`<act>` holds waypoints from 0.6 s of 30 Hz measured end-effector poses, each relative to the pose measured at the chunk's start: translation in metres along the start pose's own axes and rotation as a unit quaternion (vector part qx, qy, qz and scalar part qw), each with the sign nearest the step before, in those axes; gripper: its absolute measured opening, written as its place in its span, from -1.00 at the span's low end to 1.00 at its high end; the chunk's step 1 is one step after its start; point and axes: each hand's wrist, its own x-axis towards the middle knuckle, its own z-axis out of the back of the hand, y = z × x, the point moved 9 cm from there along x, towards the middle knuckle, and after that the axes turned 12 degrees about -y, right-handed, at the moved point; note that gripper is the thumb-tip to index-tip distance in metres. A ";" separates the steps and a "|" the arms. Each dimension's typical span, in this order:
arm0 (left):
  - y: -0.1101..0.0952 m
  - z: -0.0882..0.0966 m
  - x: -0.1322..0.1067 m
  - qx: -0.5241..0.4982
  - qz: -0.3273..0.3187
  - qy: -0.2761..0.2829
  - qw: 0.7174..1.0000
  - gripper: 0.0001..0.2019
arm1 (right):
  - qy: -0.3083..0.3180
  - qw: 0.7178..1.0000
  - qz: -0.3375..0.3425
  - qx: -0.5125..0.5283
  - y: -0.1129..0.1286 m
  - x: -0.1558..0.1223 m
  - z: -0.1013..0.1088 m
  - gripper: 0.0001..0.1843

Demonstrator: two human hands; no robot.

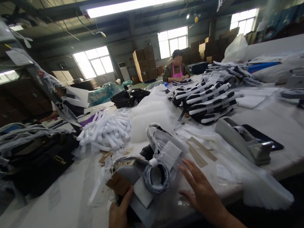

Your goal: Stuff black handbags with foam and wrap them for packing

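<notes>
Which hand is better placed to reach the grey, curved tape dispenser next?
Probably the right hand: it is spread, apparently holding nothing, and nearer the tape dispenser. The left hand is occupied, its thumb on a flat, brown, card-like piece.

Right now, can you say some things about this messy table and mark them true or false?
1. The left hand holds a brown piece. True.
2. The right hand is a tight fist. False: the right hand is open.
3. The black bag has a gold mark. True.
4. The tape dispenser is left of the white tubes. False: the tape dispenser is right of the white tubes.
5. A co-worker wears a pink apron. True.
</notes>
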 end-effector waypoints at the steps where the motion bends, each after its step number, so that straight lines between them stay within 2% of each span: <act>1: 0.002 -0.002 -0.001 -0.014 0.019 0.002 1.000 -0.60 | 0.001 0.998 0.052 -0.027 0.009 0.005 -0.006 -0.24; 3: 0.008 -0.007 -0.005 -0.039 0.064 0.006 0.997 -0.59 | -0.009 0.990 0.127 -0.062 0.021 0.017 -0.014 -0.25; 6: 0.011 -0.015 -0.013 -0.065 0.129 -0.005 0.990 -0.60 | -0.050 0.976 0.199 -0.069 0.029 0.036 -0.014 -0.29; 9: 0.001 -0.029 -0.017 -0.064 0.154 -0.012 0.986 -0.59 | -0.080 0.962 0.255 -0.063 0.031 0.058 -0.006 -0.38; 11: -0.014 -0.044 -0.016 -0.064 0.143 -0.001 0.988 -0.54 | -0.084 0.952 0.288 -0.068 0.031 0.076 -0.001 -0.43; 15: -0.063 -0.092 -0.010 -0.119 0.069 0.026 0.990 -0.44 | -0.076 0.935 0.336 -0.084 0.020 0.131 0.011 -0.45; 18: -0.106 -0.154 -0.004 -0.165 0.033 0.067 0.984 -0.44 | -0.076 0.921 0.366 -0.107 0.000 0.192 0.023 -0.46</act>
